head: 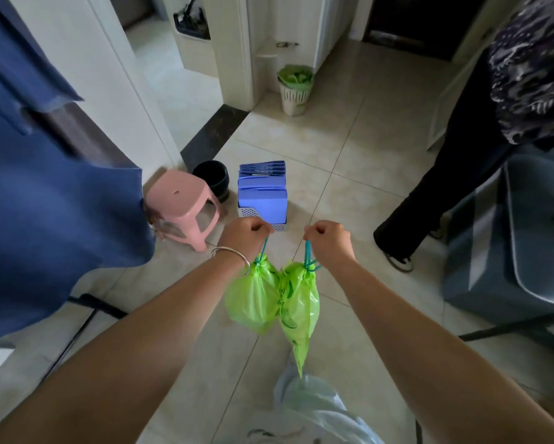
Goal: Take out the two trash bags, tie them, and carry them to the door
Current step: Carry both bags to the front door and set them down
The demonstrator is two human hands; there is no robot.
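Two green trash bags hang in front of me above the tiled floor, side by side and touching. My left hand (245,233) grips the blue drawstring of the left bag (253,299), which is round and full. My right hand (328,237) grips the blue drawstring of the right bag (298,312), which is longer and tapers to a point. Both bag mouths are cinched with knots just under my fists. A silver bangle circles my left wrist.
A pink stool (183,200), a black bucket (213,177) and a blue-and-white basket (263,197) stand ahead on the left. A white bin with a green liner (295,88) sits farther on. A person in dark trousers (429,193) stands right. Blue cloth (45,187) hangs left.
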